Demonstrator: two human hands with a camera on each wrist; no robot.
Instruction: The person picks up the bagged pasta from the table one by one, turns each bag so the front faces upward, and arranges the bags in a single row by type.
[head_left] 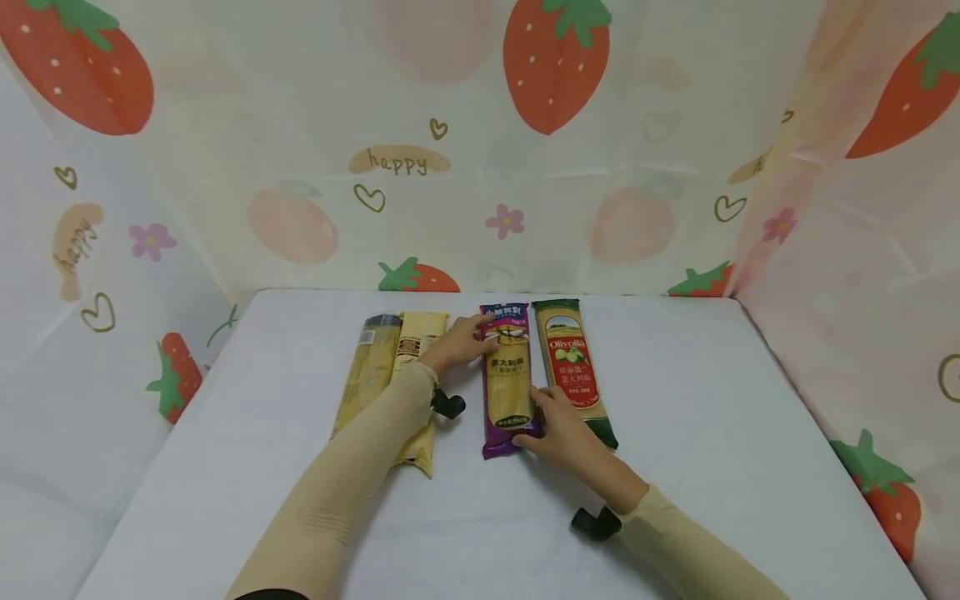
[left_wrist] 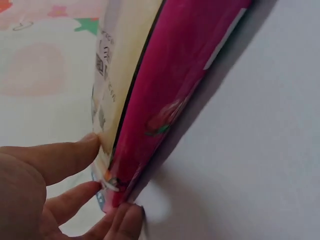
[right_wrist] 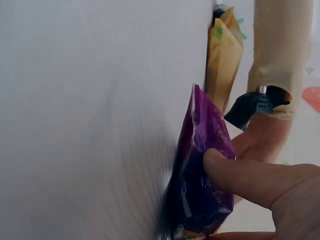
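Four long pasta packets lie side by side on the white table (head_left: 712, 433). My left hand (head_left: 474, 332) pinches the far end of the purple packet (head_left: 507, 375); up close, its thumb and fingers (left_wrist: 85, 150) close on that end of the purple packet (left_wrist: 170, 100). At the near end my right hand (head_left: 538, 417) grips the same packet, with the thumb (right_wrist: 225, 167) pressed on the purple wrapper (right_wrist: 200, 195). A green packet (head_left: 573, 367) lies just right of it, touching my right hand. Two yellow packets (head_left: 372, 367) (head_left: 418, 337) lie under my left forearm.
Strawberry-print cloth walls (head_left: 420, 167) close off the table at the back, left and right. Black camera mounts sit at both wrists (head_left: 448, 405) (head_left: 596, 523). Bare table stretches right of the green packet and along the near edge.
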